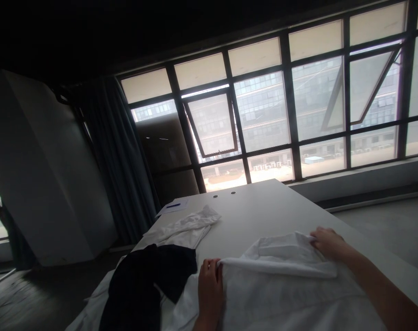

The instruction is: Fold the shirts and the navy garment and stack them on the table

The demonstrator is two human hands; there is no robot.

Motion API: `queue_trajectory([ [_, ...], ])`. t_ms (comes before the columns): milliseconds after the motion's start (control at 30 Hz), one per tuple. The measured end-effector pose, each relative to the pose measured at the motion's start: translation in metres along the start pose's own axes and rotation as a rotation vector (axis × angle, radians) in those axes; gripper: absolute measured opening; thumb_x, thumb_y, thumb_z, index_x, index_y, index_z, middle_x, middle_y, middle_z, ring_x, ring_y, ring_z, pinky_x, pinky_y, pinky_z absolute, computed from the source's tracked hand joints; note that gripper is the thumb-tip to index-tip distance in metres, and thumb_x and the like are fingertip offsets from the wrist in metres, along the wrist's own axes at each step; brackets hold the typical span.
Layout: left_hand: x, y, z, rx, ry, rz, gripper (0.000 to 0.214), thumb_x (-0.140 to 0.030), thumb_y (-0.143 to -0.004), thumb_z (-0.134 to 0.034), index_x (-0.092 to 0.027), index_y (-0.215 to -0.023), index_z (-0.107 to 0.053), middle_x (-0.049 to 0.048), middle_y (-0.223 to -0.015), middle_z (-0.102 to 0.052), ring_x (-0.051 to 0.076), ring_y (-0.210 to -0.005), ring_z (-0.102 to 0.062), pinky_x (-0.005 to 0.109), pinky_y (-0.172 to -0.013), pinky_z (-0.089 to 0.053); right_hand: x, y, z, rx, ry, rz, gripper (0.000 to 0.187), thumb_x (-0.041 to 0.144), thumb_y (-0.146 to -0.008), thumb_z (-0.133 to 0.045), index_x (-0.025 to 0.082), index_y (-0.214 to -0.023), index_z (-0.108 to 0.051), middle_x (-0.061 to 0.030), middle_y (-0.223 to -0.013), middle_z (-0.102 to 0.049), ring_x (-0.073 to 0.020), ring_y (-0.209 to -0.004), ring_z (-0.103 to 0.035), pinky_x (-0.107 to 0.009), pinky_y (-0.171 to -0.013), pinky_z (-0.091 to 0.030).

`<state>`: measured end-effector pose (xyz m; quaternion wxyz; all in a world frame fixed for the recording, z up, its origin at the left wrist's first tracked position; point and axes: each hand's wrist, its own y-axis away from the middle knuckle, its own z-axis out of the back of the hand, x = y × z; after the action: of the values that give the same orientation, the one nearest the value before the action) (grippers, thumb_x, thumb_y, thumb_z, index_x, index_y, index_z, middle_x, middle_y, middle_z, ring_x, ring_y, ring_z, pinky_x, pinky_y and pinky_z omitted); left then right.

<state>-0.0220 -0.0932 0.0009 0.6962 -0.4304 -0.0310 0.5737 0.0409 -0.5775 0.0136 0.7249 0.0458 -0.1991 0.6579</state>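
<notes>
A white shirt [284, 285] lies spread on the white table [264, 207] right in front of me, collar end away from me. My left hand [210, 287] is closed on the left end of a folded edge of the shirt. My right hand [328, 243] pinches the same fold at its right end near the collar. Both hands rest on the cloth.
A dark garment [143, 285] lies crumpled to the left of the shirt, and another white garment [184, 230] lies beyond it. A sheet of paper with a blue pen [174, 206] sits at the far left corner. Large windows [264, 110] and a curtain [122, 161] stand behind the table.
</notes>
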Motion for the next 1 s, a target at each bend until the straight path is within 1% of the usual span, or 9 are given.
queue_trajectory([
  [133, -0.001, 0.000, 0.000, 0.045, 0.065, 0.044, 0.044, -0.051, -0.106, -0.033, -0.025, -0.099, -0.068, 0.0069, -0.095, -0.071, 0.025, -0.092, -0.067, 0.036, -0.083, -0.050, 0.029, -0.006, 0.030, -0.042, -0.173, 0.108, 0.029, 0.041, -0.090, -0.045, 0.022, -0.091, -0.067, -0.0136, -0.101, -0.069, -0.0306, -0.102, -0.065, -0.042, -0.091, -0.046],
  [267, -0.002, 0.000, -0.002, 0.105, 0.032, 0.107, 0.048, -0.052, -0.106, -0.031, -0.025, -0.083, -0.062, 0.0047, -0.078, -0.070, 0.024, -0.076, -0.067, 0.031, -0.069, -0.043, 0.069, 0.014, 0.065, -0.017, -0.493, 0.036, 0.025, 0.038, -0.090, -0.044, 0.023, -0.106, -0.057, -0.0064, -0.090, -0.069, -0.0228, -0.081, -0.065, -0.033, -0.072, -0.048],
  [467, -0.004, 0.003, -0.001, 0.159, 0.017, 0.126, 0.046, -0.041, -0.107, -0.027, -0.025, -0.078, -0.059, 0.0021, -0.069, -0.066, 0.021, -0.068, -0.064, 0.029, -0.065, -0.037, 0.138, 0.078, 0.090, 0.724, -0.906, 0.143, 0.037, 0.037, -0.072, -0.073, 0.023, -0.105, -0.064, 0.0057, -0.076, -0.060, -0.0113, -0.065, -0.054, -0.020, -0.056, -0.039],
  [567, -0.004, 0.005, 0.000, 0.115, 0.055, 0.112, 0.038, -0.039, -0.105, -0.030, -0.025, -0.083, -0.058, 0.0014, -0.074, -0.065, 0.020, -0.072, -0.064, 0.028, -0.067, -0.040, 0.168, 0.101, 0.070, 1.017, -0.886, 0.240, 0.042, 0.030, -0.060, -0.083, 0.022, -0.098, -0.069, 0.0076, -0.072, -0.058, -0.0084, -0.062, -0.051, -0.017, -0.054, -0.038],
  [667, -0.002, 0.006, 0.000, 0.030, 0.100, 0.101, 0.027, -0.039, -0.103, -0.037, -0.024, -0.095, -0.058, 0.0037, -0.088, -0.066, 0.021, -0.082, -0.064, 0.030, -0.076, -0.045, 0.198, 0.098, 0.043, 1.189, -0.926, 0.245, 0.050, 0.026, -0.051, -0.089, 0.022, -0.097, -0.071, 0.0073, -0.073, -0.063, -0.0091, -0.062, -0.055, -0.017, -0.055, -0.043],
  [767, 0.001, 0.004, 0.002, -0.119, 0.067, 0.093, 0.026, -0.041, -0.100, -0.040, -0.022, -0.103, -0.057, 0.0070, -0.096, -0.063, 0.024, -0.089, -0.062, 0.036, -0.083, -0.048, 0.225, 0.061, 0.038, 0.923, -1.247, 0.121, 0.056, 0.031, -0.054, -0.088, 0.021, -0.106, -0.069, -0.0022, -0.092, -0.072, -0.0195, -0.077, -0.068, -0.030, -0.068, -0.057],
  [833, 0.002, 0.002, 0.006, -0.203, 0.035, 0.097, 0.027, -0.042, -0.100, -0.040, -0.021, -0.106, -0.055, 0.0069, -0.095, -0.061, 0.025, -0.089, -0.060, 0.038, -0.083, -0.048, 0.236, 0.024, 0.048, 0.486, -1.455, 0.088, 0.058, 0.047, -0.070, -0.078, 0.023, -0.120, -0.063, -0.0098, -0.118, -0.070, -0.0259, -0.100, -0.069, -0.039, -0.082, -0.059],
  [933, 0.000, 0.000, 0.010, -0.222, -0.006, 0.067, 0.024, -0.040, -0.100, -0.041, -0.021, -0.107, -0.054, 0.0055, -0.092, -0.058, 0.024, -0.086, -0.059, 0.038, -0.082, -0.048, 0.240, -0.016, 0.061, 0.199, -1.552, 0.106, 0.065, 0.066, -0.088, -0.051, 0.033, -0.144, -0.044, -0.0048, -0.161, -0.038, -0.0226, -0.143, -0.043, -0.040, -0.111, -0.045],
  [1000, -0.003, 0.000, 0.011, -0.162, -0.055, 0.016, 0.021, -0.035, -0.100, -0.041, -0.021, -0.107, -0.055, 0.0056, -0.092, -0.059, 0.024, -0.087, -0.059, 0.039, -0.084, -0.047, 0.235, -0.018, 0.053, 0.159, -1.506, 0.131, 0.074, 0.068, -0.087, -0.053, 0.034, -0.150, -0.039, -0.0038, -0.167, -0.028, -0.0248, -0.150, -0.033, -0.043, -0.117, -0.037],
])
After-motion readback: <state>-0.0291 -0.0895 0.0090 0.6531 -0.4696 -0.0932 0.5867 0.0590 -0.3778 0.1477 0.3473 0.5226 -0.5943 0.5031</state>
